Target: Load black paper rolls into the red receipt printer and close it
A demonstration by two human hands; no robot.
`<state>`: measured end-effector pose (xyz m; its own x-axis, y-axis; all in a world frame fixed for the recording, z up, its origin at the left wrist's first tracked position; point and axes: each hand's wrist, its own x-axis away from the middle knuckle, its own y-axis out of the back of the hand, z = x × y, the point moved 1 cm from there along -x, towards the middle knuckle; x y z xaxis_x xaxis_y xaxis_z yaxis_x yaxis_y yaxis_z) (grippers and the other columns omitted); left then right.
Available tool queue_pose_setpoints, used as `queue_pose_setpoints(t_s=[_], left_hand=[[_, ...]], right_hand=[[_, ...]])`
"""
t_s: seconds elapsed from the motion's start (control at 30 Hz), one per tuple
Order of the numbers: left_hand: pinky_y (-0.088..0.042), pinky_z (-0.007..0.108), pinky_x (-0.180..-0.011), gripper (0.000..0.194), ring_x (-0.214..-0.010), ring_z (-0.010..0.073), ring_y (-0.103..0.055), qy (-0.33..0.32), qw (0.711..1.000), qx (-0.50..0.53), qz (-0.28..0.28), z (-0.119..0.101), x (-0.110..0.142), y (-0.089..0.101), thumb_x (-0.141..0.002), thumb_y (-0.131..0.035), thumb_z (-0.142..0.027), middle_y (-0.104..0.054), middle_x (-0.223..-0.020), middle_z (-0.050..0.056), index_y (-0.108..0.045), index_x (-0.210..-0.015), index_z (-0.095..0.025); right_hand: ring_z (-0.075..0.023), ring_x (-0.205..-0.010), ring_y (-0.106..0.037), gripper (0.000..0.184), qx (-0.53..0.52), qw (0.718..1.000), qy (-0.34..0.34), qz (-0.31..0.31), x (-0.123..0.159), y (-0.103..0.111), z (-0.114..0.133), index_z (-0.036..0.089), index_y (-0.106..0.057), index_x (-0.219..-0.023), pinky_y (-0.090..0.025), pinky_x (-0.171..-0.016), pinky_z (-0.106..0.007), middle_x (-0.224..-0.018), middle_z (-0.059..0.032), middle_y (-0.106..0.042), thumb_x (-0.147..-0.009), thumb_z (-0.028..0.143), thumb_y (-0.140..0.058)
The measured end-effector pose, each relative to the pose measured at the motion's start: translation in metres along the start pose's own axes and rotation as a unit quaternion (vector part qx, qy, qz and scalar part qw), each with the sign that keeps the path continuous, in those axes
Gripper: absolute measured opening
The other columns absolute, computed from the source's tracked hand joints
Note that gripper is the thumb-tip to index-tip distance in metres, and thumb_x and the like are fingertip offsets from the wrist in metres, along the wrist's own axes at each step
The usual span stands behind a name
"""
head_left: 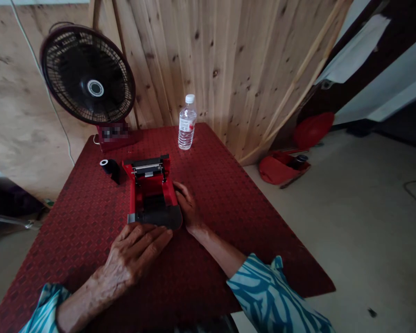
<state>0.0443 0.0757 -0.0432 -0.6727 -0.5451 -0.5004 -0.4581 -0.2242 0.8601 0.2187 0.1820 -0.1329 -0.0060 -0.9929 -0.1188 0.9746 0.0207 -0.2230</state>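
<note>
A red and black thermal printer (pixel 135 199) sits on the table with its lid raised, its hollow inside and a roller bar in the lid showing. My left hand (pixel 135 252) lies along the printer's front edge, palm down, with the fingers stretched out against it. At the printer's right side, my right hand (pixel 190 210) grips the wall, though some of its fingers are hidden. A dark roll (pixel 111 170) with a white core rests on its side to the left of the lid, its loose end trailing onto the cloth.
A clear water bottle (pixel 186 132) with a white cap stands at the back of the red patterned table (pixel 222 194). An electric fan (pixel 90 76) occupies the back left corner. Behind rises a wooden plank wall (pixel 211 60). A red container (pixel 277 169) is on the floor at right.
</note>
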Motion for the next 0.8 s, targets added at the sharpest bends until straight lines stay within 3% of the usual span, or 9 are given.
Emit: queue_pose_setpoints(t_s=[0.13, 0.23, 0.37, 0.5, 0.6, 0.7, 0.8], left_hand=[[-0.04, 0.031, -0.094, 0.044, -0.115, 0.0169, -0.058, -0.01, 1.0, -0.013, -0.003, -0.003, -0.001, 0.004, -0.103, -0.027, -0.012, -0.071, -0.121, 0.007, -0.048, -0.142, -0.015], [-0.04, 0.03, -0.095, 0.045, -0.111, 0.0157, -0.06, -0.013, 1.0, -0.028, -0.001, -0.005, -0.005, 0.009, -0.103, -0.026, -0.012, -0.072, -0.117, 0.006, -0.044, -0.144, -0.016], [-0.039, 0.031, -0.097, 0.046, -0.11, 0.0163, -0.06, -0.005, 1.0, -0.026, 0.001, -0.006, -0.005, 0.011, -0.103, -0.026, -0.011, -0.073, -0.116, 0.006, -0.043, -0.145, -0.016], [-0.038, 0.031, -0.095, 0.048, -0.11, 0.0165, -0.06, 0.006, 1.0, -0.017, 0.006, -0.004, -0.003, 0.009, -0.102, -0.029, -0.01, -0.072, -0.118, 0.004, -0.039, -0.148, -0.019], [-0.038, 0.032, -0.094, 0.049, -0.107, 0.017, -0.061, 0.014, 1.0, -0.014, -0.004, -0.004, -0.004, 0.009, -0.103, -0.029, -0.012, -0.073, -0.117, 0.004, -0.035, -0.15, -0.021], [-0.037, 0.032, -0.094, 0.049, -0.106, 0.0165, -0.061, 0.012, 1.0, -0.006, -0.014, -0.003, -0.005, 0.009, -0.103, -0.026, -0.011, -0.073, -0.116, 0.004, -0.037, -0.149, -0.021], [-0.036, 0.031, -0.097, 0.046, -0.11, 0.0161, -0.06, 0.006, 1.0, -0.005, 0.0, -0.001, -0.004, 0.005, -0.103, -0.027, -0.011, -0.072, -0.119, 0.004, -0.045, -0.144, -0.019]], right_hand=[[-0.0235, -0.126, -0.055, 0.043, 0.005, 0.999, 0.022, -0.039, -0.024, 0.001, 0.014, 0.028, -0.061, -0.119, -0.038, -0.11, -0.046, -0.131, -0.005, -0.063, -0.086, 0.053, -0.052], [-0.0235, -0.125, -0.055, 0.047, 0.006, 0.999, 0.045, -0.015, -0.052, -0.008, 0.03, 0.03, -0.059, -0.121, -0.04, -0.108, -0.046, -0.134, -0.004, -0.061, -0.084, 0.059, -0.052], [-0.0233, -0.115, -0.061, 0.047, -0.028, 0.997, 0.047, 0.047, -0.07, -0.02, 0.043, 0.03, -0.064, -0.112, -0.044, -0.101, -0.044, -0.119, -0.002, -0.069, -0.084, 0.064, -0.048], [-0.0223, -0.113, -0.06, 0.045, 0.023, 0.993, 0.099, 0.052, -0.056, -0.014, 0.052, 0.027, -0.071, -0.089, -0.042, -0.101, -0.04, -0.112, -0.0023, -0.07, -0.088, 0.063, -0.044], [-0.021, -0.113, -0.059, 0.04, 0.081, 0.986, 0.134, 0.059, -0.038, -0.005, 0.059, 0.025, -0.071, -0.076, -0.041, -0.103, -0.038, -0.112, -0.0027, -0.066, -0.088, 0.057, -0.051], [-0.0218, -0.113, -0.058, 0.033, 0.109, 0.984, 0.123, 0.076, -0.021, 0.0, 0.058, 0.025, -0.069, -0.073, -0.046, -0.097, -0.038, -0.115, -0.0037, -0.063, -0.086, 0.052, -0.057], [-0.023, -0.118, -0.056, 0.024, 0.119, 0.979, 0.148, 0.074, -0.01, 0.003, 0.05, 0.027, -0.07, -0.083, -0.045, -0.102, -0.041, -0.119, -0.0048, -0.061, -0.086, 0.048, -0.059]])
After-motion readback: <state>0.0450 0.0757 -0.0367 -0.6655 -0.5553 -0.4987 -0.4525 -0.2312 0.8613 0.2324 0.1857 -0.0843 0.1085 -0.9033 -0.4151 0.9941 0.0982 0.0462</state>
